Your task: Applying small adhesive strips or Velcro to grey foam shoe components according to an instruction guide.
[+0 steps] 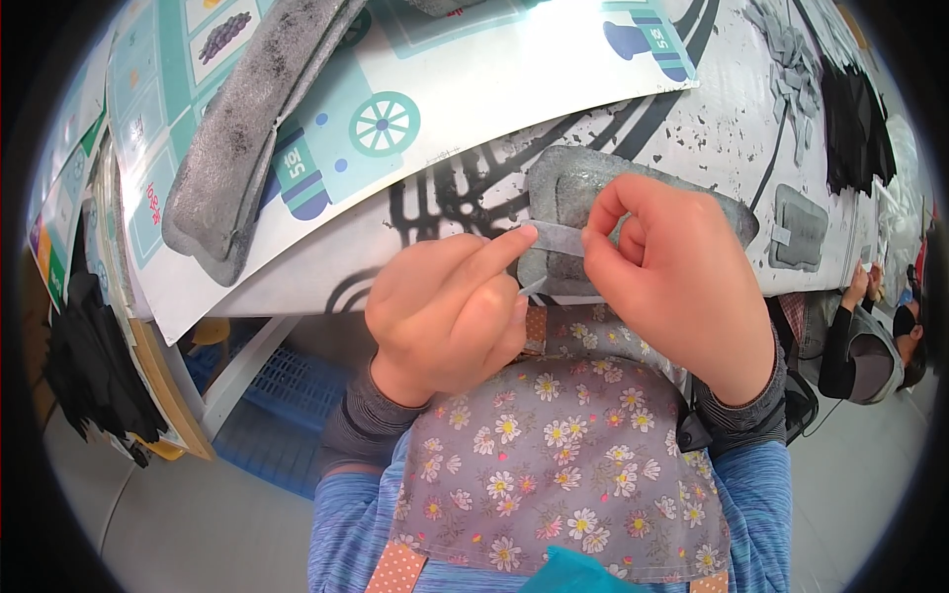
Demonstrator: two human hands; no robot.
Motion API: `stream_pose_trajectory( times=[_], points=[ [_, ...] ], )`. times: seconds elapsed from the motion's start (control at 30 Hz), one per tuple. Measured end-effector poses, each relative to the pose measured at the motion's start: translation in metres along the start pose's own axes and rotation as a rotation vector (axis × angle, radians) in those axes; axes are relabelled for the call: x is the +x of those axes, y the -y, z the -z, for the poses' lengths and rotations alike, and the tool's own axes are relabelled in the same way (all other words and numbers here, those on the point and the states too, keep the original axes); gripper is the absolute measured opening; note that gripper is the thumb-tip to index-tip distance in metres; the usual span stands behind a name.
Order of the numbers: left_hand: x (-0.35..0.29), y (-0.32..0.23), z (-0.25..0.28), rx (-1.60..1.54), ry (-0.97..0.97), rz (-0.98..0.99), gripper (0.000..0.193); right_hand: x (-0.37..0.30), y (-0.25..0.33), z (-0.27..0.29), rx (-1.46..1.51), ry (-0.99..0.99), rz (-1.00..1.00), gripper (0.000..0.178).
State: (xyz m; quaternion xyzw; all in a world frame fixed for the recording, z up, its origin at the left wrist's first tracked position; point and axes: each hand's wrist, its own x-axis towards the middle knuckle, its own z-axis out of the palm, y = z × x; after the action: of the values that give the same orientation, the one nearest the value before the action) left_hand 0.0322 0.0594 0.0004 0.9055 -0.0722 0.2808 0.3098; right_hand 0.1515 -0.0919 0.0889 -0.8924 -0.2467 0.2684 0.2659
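A narrow pale, translucent strip (561, 239) stretches between my two hands near the table's front edge. My left hand (445, 311) is closed, with its fingertips at the strip's left end; a small pale tip shows below its index finger. My right hand (687, 272) pinches the other end between thumb and index finger. Behind and beneath the strip lies a flat, dark grey padded piece (583, 173) with a pressed border, partly hidden by my right hand.
Long grey padded pieces (237, 138) lie on a printed sheet (445, 128) at the left. A smaller grey pad (797, 229), grey strips (786, 64) and black strips (858, 128) are at the right. Another person (870, 346) sits at far right. A blue crate (287, 395) stands below the table.
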Motion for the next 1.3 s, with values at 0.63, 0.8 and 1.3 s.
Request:
stream_pose_trajectory(
  times=[0.63,0.8,1.3],
  points=[
    [0.002,-0.002,-0.002,0.012,-0.023,0.011,0.013,-0.032,-0.003,0.004,-0.309,0.109,0.256,0.056],
    [0.003,-0.003,-0.001,0.014,-0.008,0.010,0.012,-0.044,-0.004,0.006,-0.564,0.116,0.222,0.062],
    [0.000,-0.009,-0.004,0.099,-0.043,0.054,0.008,-0.064,-0.058,0.034,-0.107,-0.090,0.527,0.024]
  ],
)
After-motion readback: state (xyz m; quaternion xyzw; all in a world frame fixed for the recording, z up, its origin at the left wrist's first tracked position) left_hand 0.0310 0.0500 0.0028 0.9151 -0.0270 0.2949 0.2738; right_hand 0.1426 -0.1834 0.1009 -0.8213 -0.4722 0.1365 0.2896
